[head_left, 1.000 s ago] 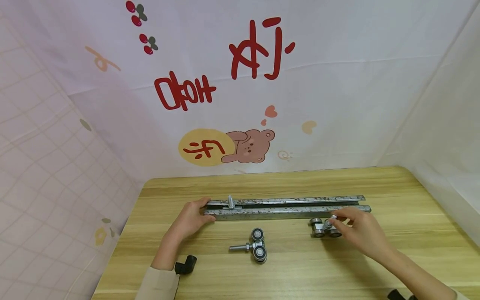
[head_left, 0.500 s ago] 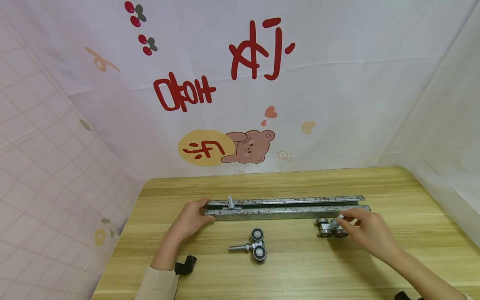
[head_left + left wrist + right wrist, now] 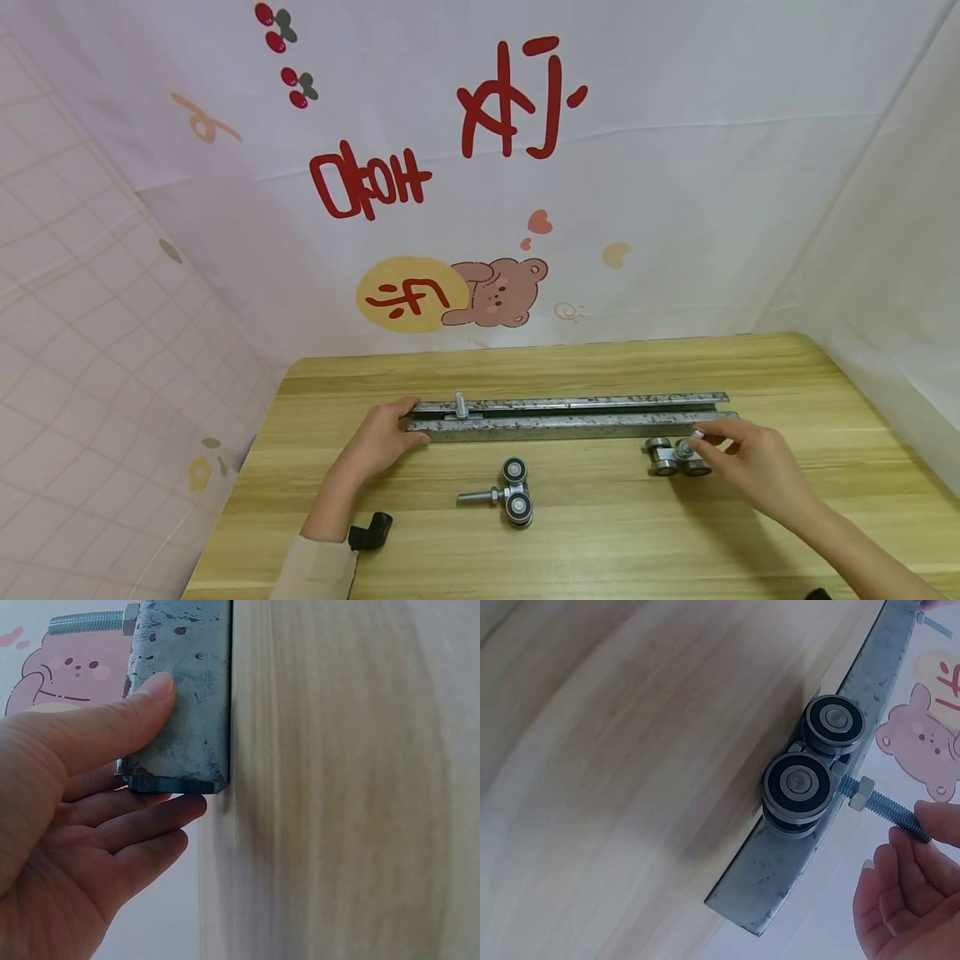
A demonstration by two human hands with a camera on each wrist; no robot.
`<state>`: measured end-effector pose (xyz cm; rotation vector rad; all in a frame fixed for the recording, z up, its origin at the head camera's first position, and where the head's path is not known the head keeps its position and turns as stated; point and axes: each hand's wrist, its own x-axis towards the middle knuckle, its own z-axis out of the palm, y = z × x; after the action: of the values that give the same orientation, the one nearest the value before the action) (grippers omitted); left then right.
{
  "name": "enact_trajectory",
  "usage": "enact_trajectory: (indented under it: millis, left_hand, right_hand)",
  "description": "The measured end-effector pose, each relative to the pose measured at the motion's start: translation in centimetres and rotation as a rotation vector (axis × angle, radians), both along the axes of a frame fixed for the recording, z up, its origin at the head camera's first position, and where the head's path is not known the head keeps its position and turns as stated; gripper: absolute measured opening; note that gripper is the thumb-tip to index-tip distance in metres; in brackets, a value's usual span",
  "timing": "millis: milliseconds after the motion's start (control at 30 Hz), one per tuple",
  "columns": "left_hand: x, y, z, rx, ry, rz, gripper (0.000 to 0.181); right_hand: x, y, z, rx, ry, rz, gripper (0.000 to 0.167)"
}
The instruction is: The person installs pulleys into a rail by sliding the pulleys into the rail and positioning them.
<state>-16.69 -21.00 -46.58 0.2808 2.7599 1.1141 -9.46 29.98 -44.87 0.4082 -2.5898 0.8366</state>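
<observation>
One steel rail lies from side to side on the wooden surface in my head view, its slot facing up. I have the left hand gripping the rail's left end, thumb on the near side, other fingers at the end and far side. Close to it, an upright bolt sticks out of the slot. The right hand pinches the threaded bolt of a wheeled trolley between thumb and fingers; that trolley is just in front of the rail, near its right end. From the right wrist I see its wheels and a hex nut, but I cannot tell whether the wheels touch the surface. Another trolley lies on the near side of the rail, between the hands, its bolt pointing left. Just beside the left sleeve is a black elbow-shaped piece. Behind the surface, I see white cloth printed with a bear.
</observation>
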Motion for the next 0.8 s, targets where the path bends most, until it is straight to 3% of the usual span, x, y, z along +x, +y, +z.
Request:
enact_trajectory:
  millis: [667, 800]
  left_hand:
    - [-0.1, -0.2, 0.0, 0.003, -0.007, -0.008, 0.071]
    - [-0.1, -0.2, 0.3, 0.003, -0.013, -0.009, 0.07]
  right_hand:
    - [0.8, 1.7, 0.7, -0.015, -0.055, -0.084, 0.016]
    - [0.8, 2.1, 0.7, -0.011, -0.034, -0.099, 0.014]
